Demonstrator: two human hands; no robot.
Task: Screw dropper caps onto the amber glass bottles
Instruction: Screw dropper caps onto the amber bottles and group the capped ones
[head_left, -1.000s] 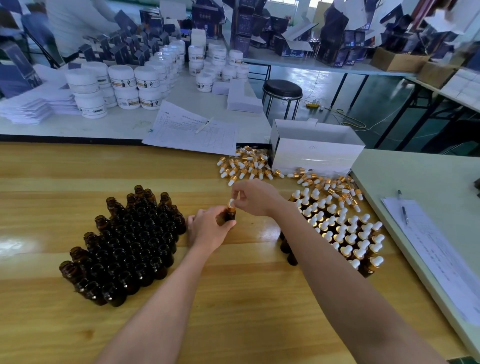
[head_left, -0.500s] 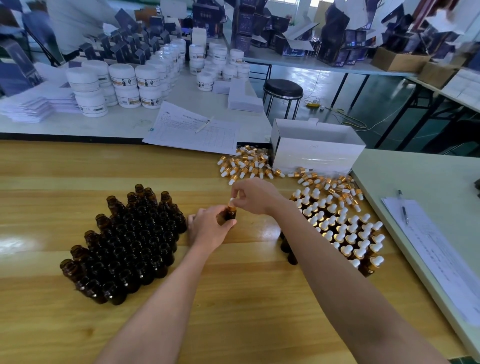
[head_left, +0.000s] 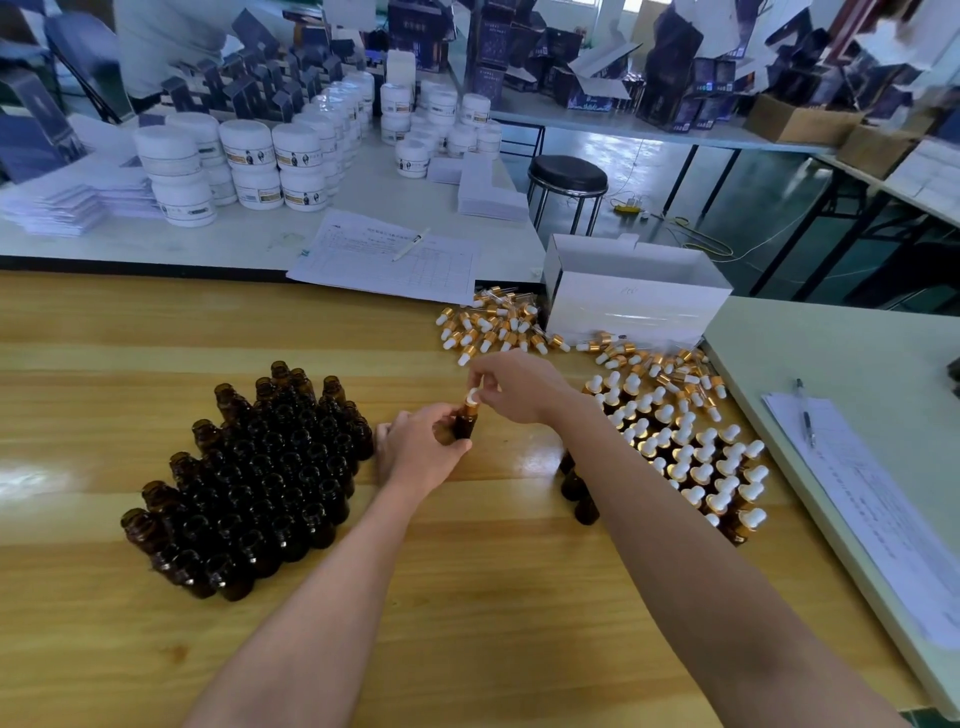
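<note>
My left hand (head_left: 421, 452) grips a small amber glass bottle (head_left: 465, 427) upright above the wooden table (head_left: 467, 597). My right hand (head_left: 519, 387) pinches the white-bulbed dropper cap (head_left: 471, 399) sitting on that bottle's neck. To the left stands a tight cluster of open amber bottles (head_left: 260, 478). On the right, capped bottles (head_left: 696, 462) with white bulbs stand in a group, partly hidden by my right forearm. A heap of loose dropper caps (head_left: 493, 327) lies beyond my hands.
A white open box (head_left: 634, 296) sits behind the loose caps. Printed sheets with a pen (head_left: 384, 260) lie at the table's far edge. A pale side table (head_left: 857, 374) on the right holds papers and a pen (head_left: 805, 415). White jars (head_left: 249, 161) crowd the far bench.
Both hands stay in the same place over the same bottle. My right fingers have shifted slightly on the cap. Nothing else has moved.
</note>
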